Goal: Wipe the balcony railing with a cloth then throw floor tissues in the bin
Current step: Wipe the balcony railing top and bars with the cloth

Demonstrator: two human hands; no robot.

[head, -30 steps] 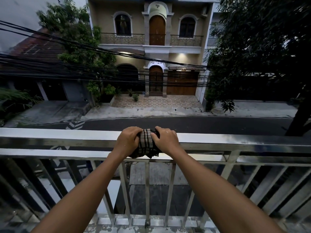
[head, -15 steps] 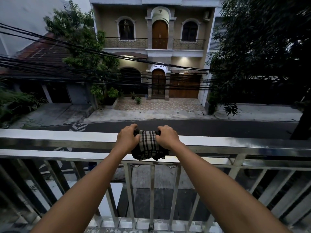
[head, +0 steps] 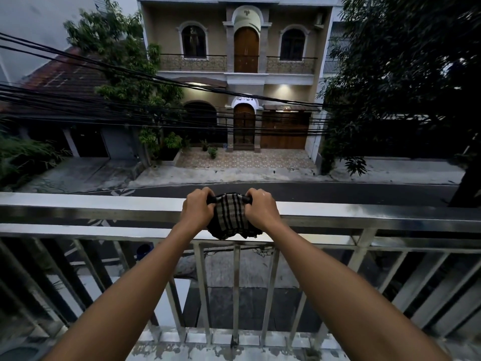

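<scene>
A dark checked cloth [head: 230, 217] is draped over the shiny steel top rail of the balcony railing [head: 91, 208], near its middle. My left hand [head: 196, 209] grips the cloth's left side and my right hand [head: 261, 211] grips its right side, both pressing it onto the rail. The cloth's lower edge hangs just below the rail. No tissues and no bin are in view.
Vertical steel balusters [head: 235, 287] run below the rail down to a worn concrete ledge [head: 208, 347]. Beyond lie a street, a two-storey house [head: 246, 74], power cables [head: 104, 100] and trees. The rail stretches far to both sides.
Both hands and the cloth have slid slightly to the right along the rail, and the cloth is spread wider between them.
</scene>
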